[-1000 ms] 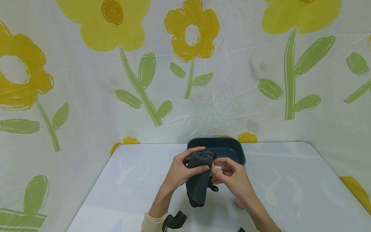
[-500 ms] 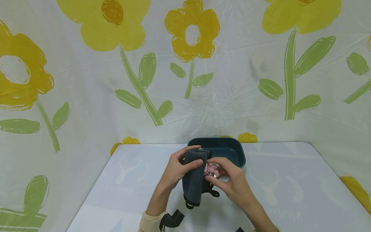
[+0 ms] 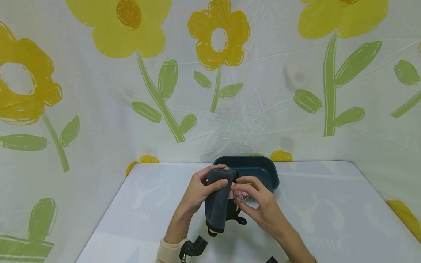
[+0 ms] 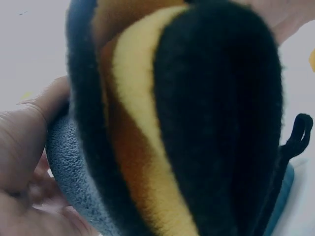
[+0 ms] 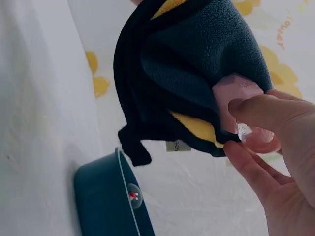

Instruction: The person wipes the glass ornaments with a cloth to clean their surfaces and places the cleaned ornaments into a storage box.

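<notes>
My left hand (image 3: pixel 194 191) grips a folded dark grey-blue cleaning cloth (image 3: pixel 216 206), fingers behind and thumb in front. It has black edging, a yellow inner side and a black hanging loop (image 4: pixel 299 132). My right hand (image 3: pixel 264 202) pinches a small snow globe (image 3: pixel 241 195) with a pink base (image 5: pixel 229 96) and clear dome (image 5: pixel 253 136). The globe's base lies against the cloth, thumb on one side and fingers on the other. Part of the dome is hidden by the fingers. Both hands are raised over the table.
A dark teal bin (image 3: pixel 263 173) stands at the back of the white table (image 3: pixel 158 204), just beyond the hands. A clear globe (image 5: pixel 134 195) with a red and white figure shows inside its rim. A flower-printed curtain (image 3: pixel 263 91) hangs behind.
Both hands and the cloth have shifted slightly left. The snow globe shows more than a second ago, and the right fingers have changed their hold on it. A pink thing under the right forearm is out of sight.
</notes>
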`<state>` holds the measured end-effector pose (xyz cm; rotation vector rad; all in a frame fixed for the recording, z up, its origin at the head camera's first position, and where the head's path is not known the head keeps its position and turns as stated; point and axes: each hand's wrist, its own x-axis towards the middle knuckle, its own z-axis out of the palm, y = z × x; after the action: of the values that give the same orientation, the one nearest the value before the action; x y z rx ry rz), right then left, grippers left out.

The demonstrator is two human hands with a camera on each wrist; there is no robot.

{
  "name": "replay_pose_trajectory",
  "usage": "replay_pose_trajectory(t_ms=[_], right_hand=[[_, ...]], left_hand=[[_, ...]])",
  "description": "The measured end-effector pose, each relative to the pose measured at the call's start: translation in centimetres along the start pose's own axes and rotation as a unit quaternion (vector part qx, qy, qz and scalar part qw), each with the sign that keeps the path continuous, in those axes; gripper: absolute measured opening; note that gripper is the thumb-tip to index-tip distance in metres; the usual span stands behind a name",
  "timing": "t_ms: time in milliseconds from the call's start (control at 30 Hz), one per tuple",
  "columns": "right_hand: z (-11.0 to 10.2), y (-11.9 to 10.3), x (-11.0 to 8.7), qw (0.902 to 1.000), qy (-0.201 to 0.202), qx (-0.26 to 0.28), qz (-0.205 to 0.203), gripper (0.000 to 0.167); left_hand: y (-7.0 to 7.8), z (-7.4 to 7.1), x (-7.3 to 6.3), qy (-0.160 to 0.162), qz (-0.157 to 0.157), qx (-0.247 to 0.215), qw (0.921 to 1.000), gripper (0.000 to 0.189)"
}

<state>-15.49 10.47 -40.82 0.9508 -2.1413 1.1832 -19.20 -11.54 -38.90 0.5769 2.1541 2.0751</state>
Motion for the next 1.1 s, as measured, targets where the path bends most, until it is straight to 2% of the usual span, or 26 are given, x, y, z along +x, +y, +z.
replay_pose_trajectory(t_ms=[133,300,433,533,633,733,867,1100], right_hand=[[-0.2,0.1,0.0,1.0,-0.004,0.005,-0.006,0.054],[-0.4,0.0,-0.1,0.9979,-0.006,0.035,0.053,0.051],[-0.5,-0.2,-0.1,0.9907,0.0,0.075,0.113,0.048],[-0.5,-0.4,0.0,0.9744,-0.005,0.122,0.189,0.044],[-0.7,-0.4,0.1,0.9447,-0.018,0.175,0.277,0.039],[-0.9,-0.4,0.2,0.9248,-0.034,0.199,0.323,0.036],[-1.2,-0.4,0.4,0.9189,-0.053,0.197,0.338,0.038],[-1.2,-0.4,0.6,0.9057,-0.057,0.22,0.358,0.039]], left_hand=[[0.0,0.0,0.0,-0.005,0.008,0.0,1.0,0.044],[0.1,0.1,-0.1,-0.008,0.026,0.013,0.9995,0.045],[0.1,0.3,-0.2,-0.003,0.042,0.028,0.9987,0.047],[0.2,0.5,-0.2,0.0,0.061,0.045,0.9971,0.049],[0.2,0.7,-0.2,0.001,0.077,0.062,0.9951,0.051],[0.3,0.7,-0.3,-0.004,0.084,0.069,0.994,0.052],[0.3,0.8,-0.4,-0.012,0.086,0.068,0.9939,0.054],[0.3,0.9,-0.4,-0.016,0.087,0.062,0.9941,0.055]])
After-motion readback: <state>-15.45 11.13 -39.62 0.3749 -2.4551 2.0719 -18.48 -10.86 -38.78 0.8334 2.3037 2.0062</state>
